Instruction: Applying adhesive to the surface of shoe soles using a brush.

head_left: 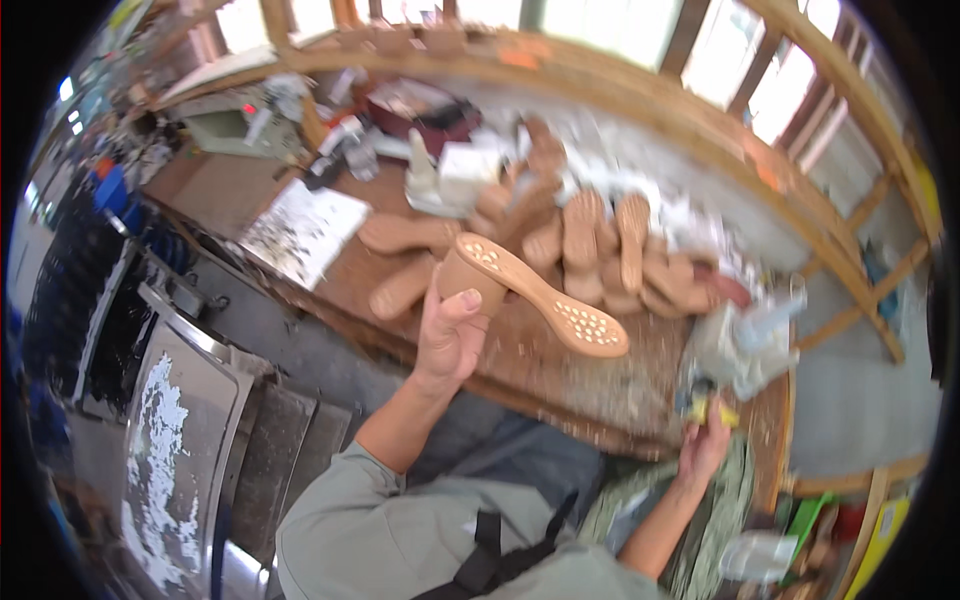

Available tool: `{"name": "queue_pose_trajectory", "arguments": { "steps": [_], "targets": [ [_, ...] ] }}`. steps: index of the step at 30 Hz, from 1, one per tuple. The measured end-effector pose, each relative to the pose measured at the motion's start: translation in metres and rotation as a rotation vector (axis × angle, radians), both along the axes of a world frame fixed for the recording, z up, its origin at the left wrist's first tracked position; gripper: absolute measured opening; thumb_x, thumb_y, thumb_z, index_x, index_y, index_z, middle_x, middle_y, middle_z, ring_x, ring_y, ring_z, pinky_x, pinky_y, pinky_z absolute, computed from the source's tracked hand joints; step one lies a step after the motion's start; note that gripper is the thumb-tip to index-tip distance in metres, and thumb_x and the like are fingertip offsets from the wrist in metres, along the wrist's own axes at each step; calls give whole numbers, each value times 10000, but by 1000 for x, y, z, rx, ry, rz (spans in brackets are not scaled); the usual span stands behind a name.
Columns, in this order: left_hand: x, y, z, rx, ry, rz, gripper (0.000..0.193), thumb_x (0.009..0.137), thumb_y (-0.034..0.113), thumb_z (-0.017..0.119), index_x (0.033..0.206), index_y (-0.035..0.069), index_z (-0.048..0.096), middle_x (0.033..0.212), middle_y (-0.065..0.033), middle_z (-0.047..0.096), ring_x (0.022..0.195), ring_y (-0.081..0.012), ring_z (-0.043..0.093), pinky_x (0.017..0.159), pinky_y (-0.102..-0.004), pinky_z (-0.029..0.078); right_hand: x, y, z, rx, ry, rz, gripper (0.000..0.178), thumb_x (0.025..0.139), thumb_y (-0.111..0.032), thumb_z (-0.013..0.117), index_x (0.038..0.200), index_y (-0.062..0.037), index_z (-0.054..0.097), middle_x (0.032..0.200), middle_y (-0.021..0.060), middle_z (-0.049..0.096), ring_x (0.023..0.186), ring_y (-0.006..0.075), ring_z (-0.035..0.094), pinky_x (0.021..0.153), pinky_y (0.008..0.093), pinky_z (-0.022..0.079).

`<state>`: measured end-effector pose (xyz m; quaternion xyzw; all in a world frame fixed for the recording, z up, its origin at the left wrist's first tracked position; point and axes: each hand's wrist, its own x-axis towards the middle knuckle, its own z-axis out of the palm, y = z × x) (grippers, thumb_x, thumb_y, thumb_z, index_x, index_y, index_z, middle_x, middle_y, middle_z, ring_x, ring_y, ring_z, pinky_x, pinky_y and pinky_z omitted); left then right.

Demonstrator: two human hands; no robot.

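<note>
Left fingers (463, 303) clasp a wedge sole (538, 294), right fingers (714, 422) pinch a yellow piece (731, 415); soles (582, 232) crowd the bench (610, 390)

Strong light enters through windows (597, 35) beyond the workbench (600, 388), burning them white, while the floor (310, 350) beneath lies dim. The sole (535, 290) over the workbench looks fairly crisp; clutter (113, 190) left of the workbench smears, and the beam (640, 95) behind it bows.

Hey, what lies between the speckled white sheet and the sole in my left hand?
In the head view, two tan soles lie on the brown bench between the white sheet and the held sole.
</note>
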<state>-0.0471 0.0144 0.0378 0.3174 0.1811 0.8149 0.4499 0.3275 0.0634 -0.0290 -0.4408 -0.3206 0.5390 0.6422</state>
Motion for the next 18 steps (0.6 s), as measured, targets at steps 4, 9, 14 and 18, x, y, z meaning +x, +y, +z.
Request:
{"name": "queue_pose_trajectory", "arguments": {
  "steps": [4, 9, 14, 18],
  "targets": [
    [-31, 59, 62, 335, -66, 172, 551, 787, 128, 627, 1260, 52, 354, 1172, -106, 486, 1095, -207, 494, 937, -376, 428, -3, -5, -2, 41, -20, 43, 188, 893, -200, 588, 988, -38, 576, 680, -6, 541, 433, 55, 434, 371, 202, 328],
    [-69, 186, 128, 224, 203, 713, 568, 756, 186, 715, 1162, 41, 345, 1063, -123, 499, 1022, -204, 492, 866, -332, 421, -4, -2, 0, 72, 21, 56, 198, 895, -217, 585, 976, -36, 574, 608, -1, 519, 401, 72, 439, 357, 225, 320],
    [-86, 264, 99, -341, 762, 1102, 653, 690, 327, 745, 1144, 20, 390, 1104, -184, 504, 1086, -313, 467, 896, -406, 384, 8, 2, 0, 60, 25, -61, 205, 902, -219, 574, 979, -30, 569, 612, 7, 521, 403, 78, 442, 355, 225, 324],
    [-101, 279, 82, -326, 1018, 1432, 760, 656, 430, 750, 1180, -12, 422, 1161, -202, 482, 1158, -353, 391, 976, -442, 310, 26, 8, -3, 103, -2, -54, 256, 891, -200, 582, 1032, 12, 555, 688, 33, 554, 427, 78, 441, 366, 215, 336]
  ]
}}
